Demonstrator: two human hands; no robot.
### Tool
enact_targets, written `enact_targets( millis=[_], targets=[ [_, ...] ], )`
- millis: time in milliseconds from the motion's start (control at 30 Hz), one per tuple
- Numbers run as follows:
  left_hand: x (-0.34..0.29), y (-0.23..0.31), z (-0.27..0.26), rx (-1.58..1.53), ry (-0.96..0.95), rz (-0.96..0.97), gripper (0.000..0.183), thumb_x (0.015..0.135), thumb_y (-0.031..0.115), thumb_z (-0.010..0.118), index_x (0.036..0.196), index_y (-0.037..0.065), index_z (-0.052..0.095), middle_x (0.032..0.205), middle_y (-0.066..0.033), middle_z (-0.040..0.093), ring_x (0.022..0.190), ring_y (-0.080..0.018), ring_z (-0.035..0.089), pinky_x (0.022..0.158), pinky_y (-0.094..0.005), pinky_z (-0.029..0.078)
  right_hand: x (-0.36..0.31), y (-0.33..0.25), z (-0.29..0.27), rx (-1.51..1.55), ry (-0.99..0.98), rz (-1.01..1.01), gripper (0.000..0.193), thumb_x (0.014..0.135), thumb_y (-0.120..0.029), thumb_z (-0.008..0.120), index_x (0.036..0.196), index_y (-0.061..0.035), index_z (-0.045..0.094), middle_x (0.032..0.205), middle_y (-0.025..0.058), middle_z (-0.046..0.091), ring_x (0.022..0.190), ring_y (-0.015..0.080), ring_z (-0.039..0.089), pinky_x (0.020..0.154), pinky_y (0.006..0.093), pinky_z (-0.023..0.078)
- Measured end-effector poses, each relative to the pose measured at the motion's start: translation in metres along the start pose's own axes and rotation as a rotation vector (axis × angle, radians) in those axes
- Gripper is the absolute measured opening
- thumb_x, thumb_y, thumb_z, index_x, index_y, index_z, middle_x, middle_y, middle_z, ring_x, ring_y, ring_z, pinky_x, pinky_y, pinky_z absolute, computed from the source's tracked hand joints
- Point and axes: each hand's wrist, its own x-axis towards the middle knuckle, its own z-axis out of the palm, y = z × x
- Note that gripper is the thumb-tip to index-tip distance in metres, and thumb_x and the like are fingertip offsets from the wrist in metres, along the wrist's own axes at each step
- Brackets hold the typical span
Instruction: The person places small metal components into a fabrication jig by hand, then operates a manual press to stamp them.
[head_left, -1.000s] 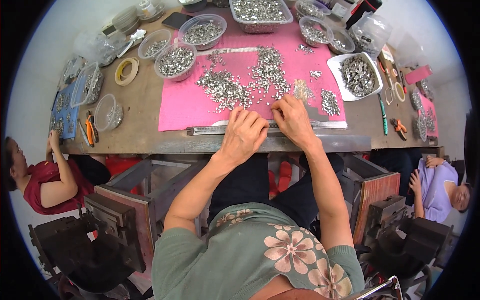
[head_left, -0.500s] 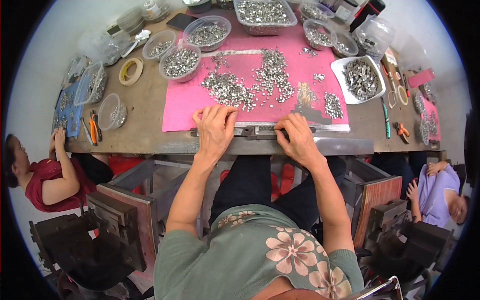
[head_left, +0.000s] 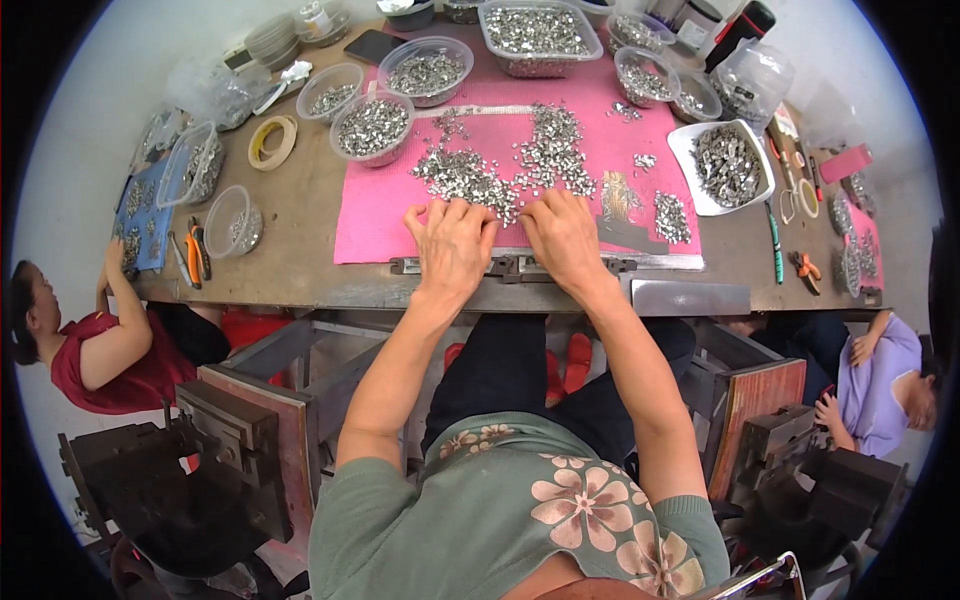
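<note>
Small silvery metal pieces lie in loose heaps on a pink ribbed mat. At the near edge of the left heap is my left hand, its fingers bent and closed with the tips down. My right hand is beside it at the lower end of the right heap, thumb and fingers drawn together. Whatever either hand pinches is too small or hidden to name. Below both wrists a narrow dark metal bar fixture runs along the table's front edge, partly covered by my hands.
Clear tubs of metal pieces stand behind the heaps. A white dish of pieces sits right, near orange-handled pliers. Tape and more pliers lie left. A flat metal plate edges the table. Co-workers sit at both sides.
My right hand has moved left and away from me, off the bar fixture to the heap's edge. My left hand has shifted slightly right and its fingers reach toward the pieces. The view shifted slightly.
</note>
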Motion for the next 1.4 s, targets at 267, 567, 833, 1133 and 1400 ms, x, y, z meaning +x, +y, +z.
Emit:
enact_targets(
  millis=[267, 567, 833, 1133, 1400],
  targets=[
    [0.005, -0.003, 0.001, -0.088, -0.058, 0.042, 0.007, 0.082, 0.013, 0.075, 0.089, 0.013, 0.072, 0.084, -0.0005, 0.062, 0.089, -0.0213, 0.058, 0.099, -0.0498, 0.032, 0.007, -0.001, 0.007, -0.023, -0.025, 0.058, 0.006, 0.083, -0.008, 0.070, 0.085, -0.0029, 0.066, 0.087, 0.0126, 0.060, 0.086, 0.0311, 0.060, 0.080, 0.0429, 0.045],
    [-0.001, 0.019, -0.007, -0.240, -0.073, 0.147, 0.009, 0.083, 0.009, 0.074, 0.090, 0.012, 0.070, 0.087, 0.0012, 0.066, 0.086, -0.0184, 0.060, 0.101, -0.0464, 0.033, -0.011, 0.022, -0.044, 0.128, -0.050, 0.135, 0.007, 0.084, -0.003, 0.072, 0.090, -0.0008, 0.069, 0.082, 0.0103, 0.064, 0.075, 0.0285, 0.064, 0.073, 0.0393, 0.049],
    [-0.008, 0.048, 0.010, -0.282, -0.134, 0.282, 0.013, 0.081, 0.011, 0.077, 0.091, 0.010, 0.068, 0.092, -0.0006, 0.065, 0.090, -0.0197, 0.061, 0.104, -0.0481, 0.033, -0.027, 0.026, -0.048, 0.180, -0.033, 0.181, 0.007, 0.085, -0.003, 0.071, 0.091, -0.0043, 0.068, 0.083, 0.0085, 0.062, 0.079, 0.0277, 0.062, 0.076, 0.0402, 0.044],
    [-0.014, 0.039, -0.002, -0.300, 0.005, 0.189, 0.010, 0.084, 0.011, 0.076, 0.094, 0.013, 0.074, 0.088, -0.0003, 0.067, 0.087, -0.0194, 0.062, 0.103, -0.0465, 0.033, -0.014, 0.014, -0.035, 0.175, -0.031, 0.098, 0.008, 0.085, -0.005, 0.071, 0.093, -0.0046, 0.068, 0.084, 0.0085, 0.061, 0.081, 0.0281, 0.062, 0.077, 0.0412, 0.045],
    [-0.008, -0.002, -0.014, -0.097, 0.016, 0.007, 0.008, 0.085, 0.014, 0.075, 0.092, 0.013, 0.073, 0.086, 0.0004, 0.065, 0.089, -0.0213, 0.060, 0.097, -0.0482, 0.033, 0.001, 0.006, -0.001, 0.096, -0.015, 0.047, 0.008, 0.086, -0.007, 0.072, 0.093, -0.0048, 0.069, 0.084, 0.0103, 0.060, 0.082, 0.0299, 0.061, 0.077, 0.0414, 0.044]
  ],
)
